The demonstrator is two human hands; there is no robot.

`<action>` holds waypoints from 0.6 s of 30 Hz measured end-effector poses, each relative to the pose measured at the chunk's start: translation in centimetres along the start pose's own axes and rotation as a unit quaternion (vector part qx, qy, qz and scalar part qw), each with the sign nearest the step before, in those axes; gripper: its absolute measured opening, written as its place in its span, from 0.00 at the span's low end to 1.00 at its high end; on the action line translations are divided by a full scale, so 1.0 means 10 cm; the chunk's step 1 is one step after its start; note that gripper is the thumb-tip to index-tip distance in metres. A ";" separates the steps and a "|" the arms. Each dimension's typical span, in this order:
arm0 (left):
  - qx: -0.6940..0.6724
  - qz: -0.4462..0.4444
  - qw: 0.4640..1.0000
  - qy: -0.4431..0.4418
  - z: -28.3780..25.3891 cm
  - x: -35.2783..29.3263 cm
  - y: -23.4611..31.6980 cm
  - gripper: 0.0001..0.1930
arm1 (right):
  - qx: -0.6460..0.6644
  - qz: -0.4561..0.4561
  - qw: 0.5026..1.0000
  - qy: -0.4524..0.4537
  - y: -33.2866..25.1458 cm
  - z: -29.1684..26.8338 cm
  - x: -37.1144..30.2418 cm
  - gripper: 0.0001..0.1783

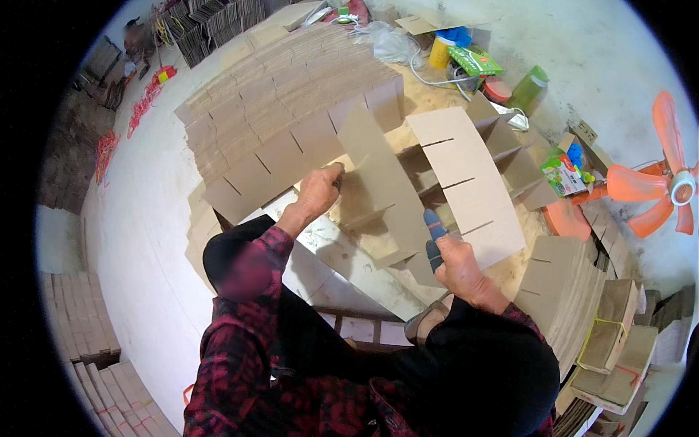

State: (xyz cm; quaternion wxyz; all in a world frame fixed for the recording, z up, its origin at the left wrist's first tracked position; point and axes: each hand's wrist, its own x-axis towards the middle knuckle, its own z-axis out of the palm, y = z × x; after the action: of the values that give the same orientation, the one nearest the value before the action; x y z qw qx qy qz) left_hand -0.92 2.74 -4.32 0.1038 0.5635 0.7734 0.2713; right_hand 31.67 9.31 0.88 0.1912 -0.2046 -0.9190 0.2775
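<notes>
Right hand [460, 264] is seen at the near end of the cardboard divider [466, 182], dark covers [435, 224] worn on two fingers; one finger is extended, another is bent, and whether this grip is clamped on a strip cannot be told. Left hand [319, 193] is placed at the left side of the divider, just beside its tall panel [386, 175]; fingers are curled, but whether cardboard is pinched cannot be told. The divider is set mid-scene on the bench [411, 87], between and beyond the hands, with panels stood on edge and crossed by others; three slots are shown on the pale right-hand strip. A large stack of slotted cardboard [284, 95] is laid to the far left on the bench, and another slotted stack [557, 291] is placed near right. Farther out, a yellow container [440, 52], a green box [475, 60] and a green bottle [529, 91] are grouped on the far side. An orange fan [682, 188] is seen at right, strapped cardboard bundles [608, 328] are piled near right, and red ribbon [145, 105] is strewn on the floor [145, 218] at far left.
</notes>
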 end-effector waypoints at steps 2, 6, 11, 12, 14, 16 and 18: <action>0.017 -0.019 0.999 0.019 0.01 -0.03 -0.02 0.06 | 0.003 -0.005 1.000 -0.018 -0.07 -0.06 0.04 0.48; 0.000 -0.003 1.000 -0.004 -0.04 -0.02 0.10 0.08 | -0.006 -0.029 1.000 -0.011 -0.06 -0.08 0.07 0.47; 0.000 -0.025 1.000 0.008 0.01 -0.08 0.03 0.10 | -0.021 -0.007 0.998 -0.058 -0.02 0.08 0.13 0.44; 0.005 -0.032 0.999 0.010 0.02 -0.10 0.00 0.10 | -0.022 -0.019 0.997 -0.070 -0.01 0.12 0.15 0.44; -0.018 -0.027 0.999 0.009 0.02 -0.10 0.06 0.10 | -0.046 -0.016 0.995 -0.086 0.02 0.16 0.14 0.44; -0.025 -0.017 0.999 0.015 0.03 -0.08 0.09 0.10 | -0.075 0.006 0.992 -0.098 0.06 0.24 0.14 0.44; -0.019 -0.001 0.999 0.029 0.04 -0.04 0.11 0.10 | -0.104 -0.012 0.988 -0.110 0.09 0.30 0.17 0.43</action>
State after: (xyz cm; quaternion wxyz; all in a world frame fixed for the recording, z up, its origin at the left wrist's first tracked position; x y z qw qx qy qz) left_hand 0.27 2.72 -4.09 0.0918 0.5526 0.7712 0.3023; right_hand 29.15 9.52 -1.55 0.0701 -0.1805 -0.9607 0.1987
